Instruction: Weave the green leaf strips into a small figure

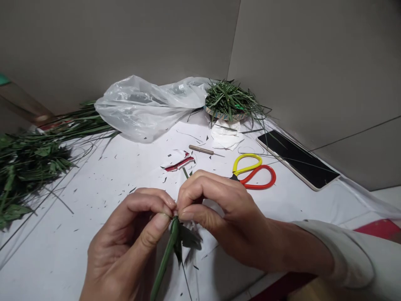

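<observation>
A folded green leaf piece (166, 259) hangs from the fingertips at the lower middle, its long stem running down toward the front edge. My left hand (131, 238) pinches its top between thumb and forefinger. Close against it, my right hand (219, 209) is pinched at the same top end, fingertips nearly touching those of my left hand. The exact bit between the right fingertips is too small to tell. Just beyond my right hand lie scissors (262, 186) with one yellow and one red handle, their blades hidden behind the hand.
A wooden-handled needle tool (200, 149) and a torn red-and-white wrapper (179, 162) lie mid-table. Behind are a plastic bag (140, 106) and a container heaped with green strips (230, 98). A phone (297, 159) is at right, leafy stems (31, 163) at left.
</observation>
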Demonstrator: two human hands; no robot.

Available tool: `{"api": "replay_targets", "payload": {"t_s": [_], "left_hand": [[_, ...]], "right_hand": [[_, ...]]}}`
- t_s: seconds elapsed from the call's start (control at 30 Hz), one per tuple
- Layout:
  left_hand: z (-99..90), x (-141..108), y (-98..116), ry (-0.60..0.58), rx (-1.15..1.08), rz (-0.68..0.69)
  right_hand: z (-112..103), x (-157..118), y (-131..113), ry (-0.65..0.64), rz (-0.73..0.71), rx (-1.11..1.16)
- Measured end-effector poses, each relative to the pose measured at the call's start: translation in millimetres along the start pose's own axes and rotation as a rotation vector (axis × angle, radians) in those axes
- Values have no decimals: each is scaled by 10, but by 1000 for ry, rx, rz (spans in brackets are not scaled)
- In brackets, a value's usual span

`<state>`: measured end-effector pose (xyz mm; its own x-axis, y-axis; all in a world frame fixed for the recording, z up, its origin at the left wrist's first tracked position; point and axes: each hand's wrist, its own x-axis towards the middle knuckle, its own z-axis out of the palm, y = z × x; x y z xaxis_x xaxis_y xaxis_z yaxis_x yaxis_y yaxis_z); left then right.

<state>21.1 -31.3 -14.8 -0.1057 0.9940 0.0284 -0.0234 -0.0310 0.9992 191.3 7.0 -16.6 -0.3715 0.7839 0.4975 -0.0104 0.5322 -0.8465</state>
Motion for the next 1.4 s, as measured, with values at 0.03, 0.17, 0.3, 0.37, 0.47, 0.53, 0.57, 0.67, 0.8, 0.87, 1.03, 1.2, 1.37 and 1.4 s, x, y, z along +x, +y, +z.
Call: {"api": "replay_targets", "payload": {"t_s": [0.03,0.17,0.3,0.37,0.47,0.53,0.57,0.67,0.8,0.87,1.03,1.2,1.37,1.4], "left_hand": [[-3,2,-1,-7,-1,-4],[-8,14,-17,-38,-25,-45],[-3,15,-13,-52,-39,-63],[3,17,1,-63,-48,-84],[17,34,31,-44,-78,-124],[28,52,56,-45,-114,-162],[35,62,70,-51,-136,-182],[60,92,114,-54,-202,-228],[83,115,153,-92,-304,-340],[70,115,151,-160,-348,-413],[15,88,120,-211,-392,-540],[31,67,120,-227,-384,-508],[-39,45,46,-174,-343,-530],[-50,46,34,-172,-328,-538]], "right_hand": [[1,-7,10,-5,-10,-2],[6,-22,44,-2,-35,-17],[14,-13,51,-5,-30,-33],[15,-6,47,-11,-7,-49],[13,11,41,-9,37,-87],[10,23,41,0,31,-101],[8,28,42,6,20,-104],[-1,36,43,32,-21,-116],[-26,47,27,64,-93,-144],[-45,57,15,70,-114,-139],[-84,79,12,86,-161,-154],[-85,95,25,77,-157,-168],[-91,100,8,49,-166,-142],[-93,98,4,44,-165,-138]]}}
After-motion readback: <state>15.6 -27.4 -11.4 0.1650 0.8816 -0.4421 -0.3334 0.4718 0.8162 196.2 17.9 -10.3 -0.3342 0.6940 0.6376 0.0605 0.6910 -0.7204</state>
